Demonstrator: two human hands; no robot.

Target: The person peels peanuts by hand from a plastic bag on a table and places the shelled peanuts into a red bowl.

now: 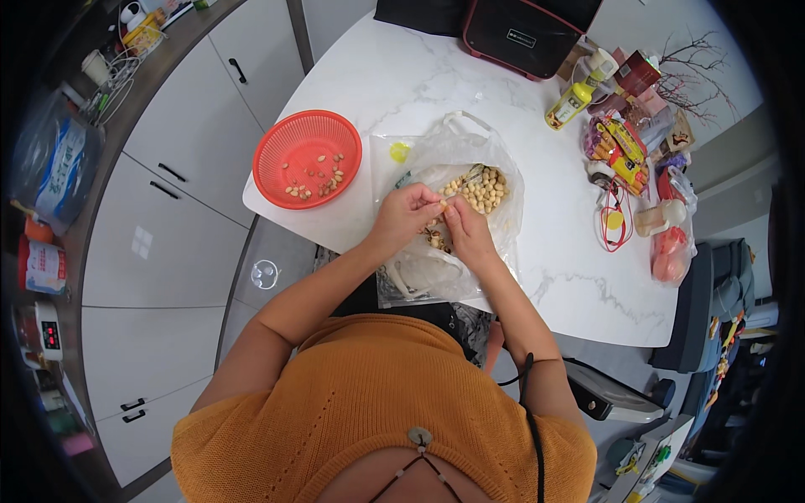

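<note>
My left hand (406, 215) and my right hand (470, 231) meet over an open white plastic bag (495, 159). Their fingertips pinch together on a small pale piece, seemingly a peanut (444, 204), mostly hidden by the fingers. Inside the bag, a heap of pale unshelled peanuts (482, 189) lies just beyond my right hand. Brownish bits like broken shells (436, 241) show between my wrists. Left of the bag, a red plastic colander (270, 149) holds loose pinkish-tan kernels (325, 178) scattered on its bottom.
The bag rests on a clear plastic sheet (390, 289) atop a white marbled table (587, 285). To the right stand a yellow bottle (570, 105), snack packets (619, 151) and a red cable (616, 226). A black case (524, 38) sits at the far edge. White cabinets (168, 243) line the left.
</note>
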